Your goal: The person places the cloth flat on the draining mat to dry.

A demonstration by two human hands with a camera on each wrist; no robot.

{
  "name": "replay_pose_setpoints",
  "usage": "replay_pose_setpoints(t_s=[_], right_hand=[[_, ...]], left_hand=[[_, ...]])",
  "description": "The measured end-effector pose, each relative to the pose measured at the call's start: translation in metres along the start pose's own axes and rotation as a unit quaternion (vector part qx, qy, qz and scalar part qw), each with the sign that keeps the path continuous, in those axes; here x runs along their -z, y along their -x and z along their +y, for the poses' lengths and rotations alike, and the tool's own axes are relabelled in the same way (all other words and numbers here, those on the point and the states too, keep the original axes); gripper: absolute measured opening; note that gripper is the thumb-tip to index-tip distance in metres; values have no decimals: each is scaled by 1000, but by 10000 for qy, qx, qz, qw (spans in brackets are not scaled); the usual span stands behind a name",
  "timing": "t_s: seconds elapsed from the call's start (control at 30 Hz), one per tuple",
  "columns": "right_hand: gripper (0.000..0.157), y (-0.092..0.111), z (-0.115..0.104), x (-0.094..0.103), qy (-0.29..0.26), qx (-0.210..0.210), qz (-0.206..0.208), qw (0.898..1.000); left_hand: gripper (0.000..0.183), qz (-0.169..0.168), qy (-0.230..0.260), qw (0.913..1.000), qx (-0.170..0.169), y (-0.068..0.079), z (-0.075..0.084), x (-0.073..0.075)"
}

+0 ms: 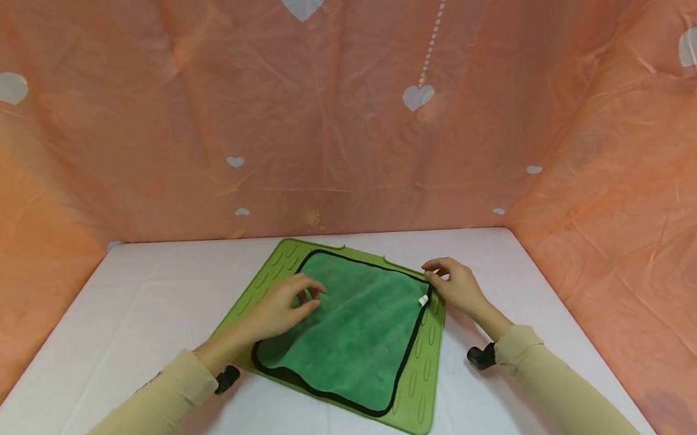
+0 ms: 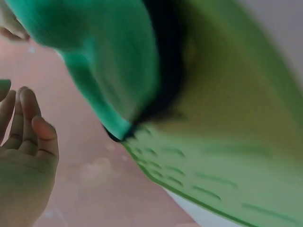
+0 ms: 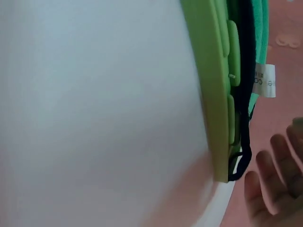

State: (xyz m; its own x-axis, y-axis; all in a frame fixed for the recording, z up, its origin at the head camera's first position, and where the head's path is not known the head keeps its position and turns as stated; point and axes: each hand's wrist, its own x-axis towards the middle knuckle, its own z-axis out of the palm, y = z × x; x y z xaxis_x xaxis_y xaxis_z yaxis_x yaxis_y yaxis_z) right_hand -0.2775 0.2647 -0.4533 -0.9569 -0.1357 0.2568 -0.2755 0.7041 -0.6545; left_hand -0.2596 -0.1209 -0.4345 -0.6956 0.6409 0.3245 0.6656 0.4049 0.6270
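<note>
The green cloth (image 1: 353,332) lay on the lime board (image 1: 426,388), and the board sat askew on the white table (image 1: 113,324). From where I stood, the work in hand looked like spreading the cloth over the board, and I judged it to be well along: most of the cloth was flat, its dark border inside the board's rim on most sides.

The person's right hand (image 1: 456,287) was at the far right corner of the cloth, beside the little white label (image 1: 423,300). From the head it could have passed for a pinch, but the right wrist view showed the fingers loose and nothing between them. Whether a fingertip brushed the corner, I couldn't tell. The left hand (image 1: 284,306) hung over the left part of the cloth, fingers lightly bent, gripping nothing.

What caught my eye was the left end of the near edge. There the border rose in a wave off the board, and the left wrist view showed the cloth bulging up along its edge. To my mind the next move called for the left hand to press that ripple down and draw the edge outward, with the right steadying the far corner. Tugging too hard would probably have pulled the whole cloth crooked.
</note>
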Motion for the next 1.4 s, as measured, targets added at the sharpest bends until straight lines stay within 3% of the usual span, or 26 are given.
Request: replay_pose_setpoints(t_s=[0.1,0.33,0.63,0.8,1.13,1.27,1.4], right_hand=[[22,-2,1,-3,119,-191,45,9997],[20,-3,7,-8,283,-533,-266,9978],[22,-3,7,-8,348,-550,-723,9953],[22,-4,6,-9,485,-458,-823,9944],[20,-11,4,-10,674,-480,-814,9932],[15,-13,5,-12,694,-587,-743,9931],[12,-16,7,-12,708,-674,-665,9930]], left_hand=[[21,79,-58,9995,310,-10,-16,7],[26,-117,-494,9909,1249,-31,-46,18],[33,-326,-998,9747,1972,-45,-69,15],[37,-484,-1099,9696,2131,-49,-74,12],[36,-605,-688,9646,2471,-55,-71,17],[34,-442,-524,9691,2368,-54,-74,17],[33,-34,-456,9754,2158,-54,-78,18]])
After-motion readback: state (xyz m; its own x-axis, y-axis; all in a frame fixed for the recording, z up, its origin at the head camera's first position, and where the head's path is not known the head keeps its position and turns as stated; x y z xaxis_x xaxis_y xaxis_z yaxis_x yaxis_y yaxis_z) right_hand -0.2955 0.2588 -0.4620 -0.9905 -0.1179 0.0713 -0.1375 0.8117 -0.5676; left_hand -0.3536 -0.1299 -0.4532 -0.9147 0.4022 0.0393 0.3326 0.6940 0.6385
